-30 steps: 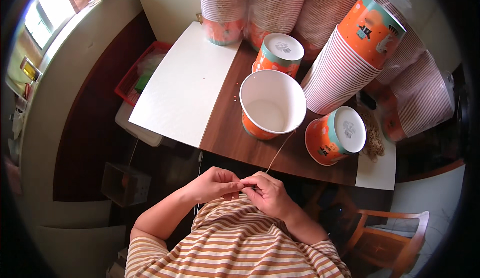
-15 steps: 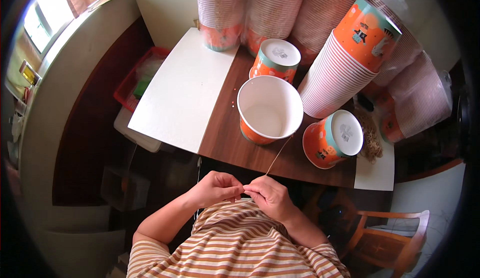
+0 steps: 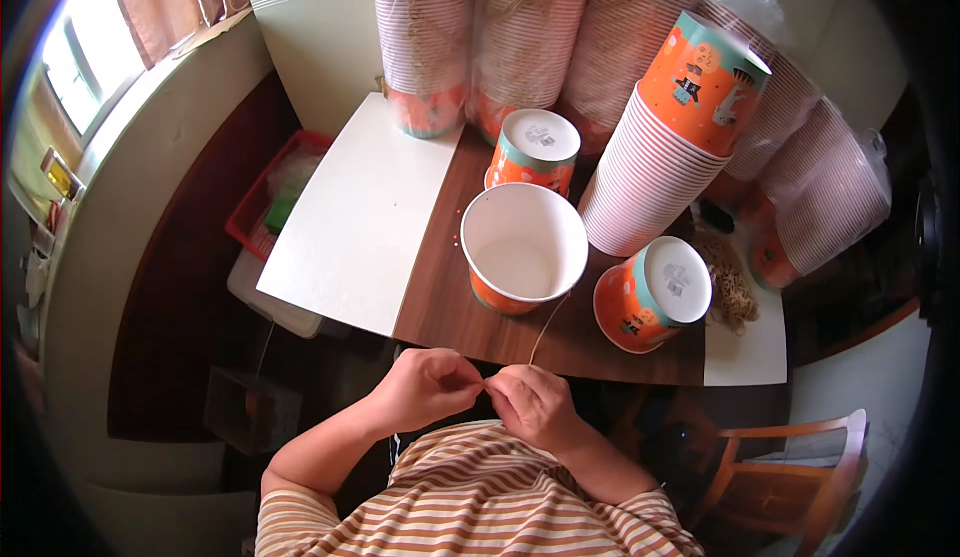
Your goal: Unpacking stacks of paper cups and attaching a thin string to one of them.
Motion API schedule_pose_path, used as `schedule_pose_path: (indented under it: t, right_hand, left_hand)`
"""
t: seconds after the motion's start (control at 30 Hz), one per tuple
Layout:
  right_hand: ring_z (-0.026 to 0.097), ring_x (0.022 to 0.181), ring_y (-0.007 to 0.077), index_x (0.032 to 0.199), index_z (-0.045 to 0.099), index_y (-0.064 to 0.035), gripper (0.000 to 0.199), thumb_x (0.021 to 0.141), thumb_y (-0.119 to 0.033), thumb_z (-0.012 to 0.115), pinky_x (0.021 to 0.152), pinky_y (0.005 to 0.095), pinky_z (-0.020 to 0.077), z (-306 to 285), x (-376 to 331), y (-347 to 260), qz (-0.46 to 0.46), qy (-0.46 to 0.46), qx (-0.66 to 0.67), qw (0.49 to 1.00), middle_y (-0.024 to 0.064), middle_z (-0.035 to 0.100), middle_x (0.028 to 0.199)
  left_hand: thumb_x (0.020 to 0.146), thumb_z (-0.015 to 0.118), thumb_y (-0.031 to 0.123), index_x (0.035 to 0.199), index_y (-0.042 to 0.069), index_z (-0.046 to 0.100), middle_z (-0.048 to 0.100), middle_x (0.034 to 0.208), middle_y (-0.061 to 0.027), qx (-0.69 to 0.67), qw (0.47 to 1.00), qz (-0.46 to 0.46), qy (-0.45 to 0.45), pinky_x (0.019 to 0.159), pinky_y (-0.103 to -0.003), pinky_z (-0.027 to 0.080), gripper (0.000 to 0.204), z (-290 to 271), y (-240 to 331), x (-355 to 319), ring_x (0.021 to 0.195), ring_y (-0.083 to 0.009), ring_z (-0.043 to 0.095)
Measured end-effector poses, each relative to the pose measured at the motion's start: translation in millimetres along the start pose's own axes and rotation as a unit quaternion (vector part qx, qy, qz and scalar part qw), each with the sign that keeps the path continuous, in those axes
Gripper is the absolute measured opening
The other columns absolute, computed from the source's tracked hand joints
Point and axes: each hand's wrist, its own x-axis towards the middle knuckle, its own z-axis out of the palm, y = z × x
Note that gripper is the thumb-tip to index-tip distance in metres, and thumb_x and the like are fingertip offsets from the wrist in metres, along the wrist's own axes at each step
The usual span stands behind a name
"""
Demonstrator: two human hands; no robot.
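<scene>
My left hand (image 3: pixel 428 389) and my right hand (image 3: pixel 533 405) meet close to my chest, below the table's near edge. Their fingertips pinch a thin tan string (image 3: pixel 545 329) between them. The string runs up from my right hand to the open orange paper cup (image 3: pixel 523 247), which stands upright on the brown table (image 3: pixel 450 297). Two more orange cups stand upside down: one (image 3: pixel 534 150) behind the open cup, the other (image 3: pixel 653 292) to its right.
A white board (image 3: pixel 360 217) covers the table's left part. Tall stacks of nested cups (image 3: pixel 660 157) fill the back and right. A pile of tan strings (image 3: pixel 728 285) lies at right. A red basket (image 3: pixel 268 195) sits low at left, a wooden chair (image 3: pixel 790 477) at lower right.
The hands have stayed together near my chest, working the string with small finger movements. The view has shifted slightly; the cups have not moved.
</scene>
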Motion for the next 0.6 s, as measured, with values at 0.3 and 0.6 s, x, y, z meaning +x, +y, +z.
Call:
schedule_pose_path:
  t: [0.3, 0.6]
  right_hand:
    - [0.058, 0.063, 0.0154, 0.084, 0.060, -0.0023, 0.011, 0.077, 0.003, 0.067, 0.055, 0.0263, 0.0461, -6, 22, 10, 0.109, 0.083, 0.127, 0.982, 0.0071, 0.060, 0.076]
    - [0.049, 0.062, 0.0057, 0.082, 0.063, -0.0020, 0.003, 0.081, -0.003, 0.067, 0.055, 0.0193, 0.0390, -38, 32, 15, 0.208, 0.068, 0.167, 0.961, 0.0015, 0.058, 0.078]
  left_hand:
    - [0.073, 0.067, 0.014, 0.093, 0.001, 0.063, 0.059, 0.075, -0.0106, 0.176, 0.959, 0.117, 0.187, 0.064, -0.033, 0.049, 0.024, -38, 23, 99, 0.068, -0.0249, 0.060]
    - [0.075, 0.058, 0.009, 0.100, -0.004, 0.061, 0.062, 0.083, -0.0119, 0.191, 0.958, 0.043, 0.209, 0.062, -0.032, 0.049, 0.029, -54, -8, 167, 0.066, -0.0171, 0.060]
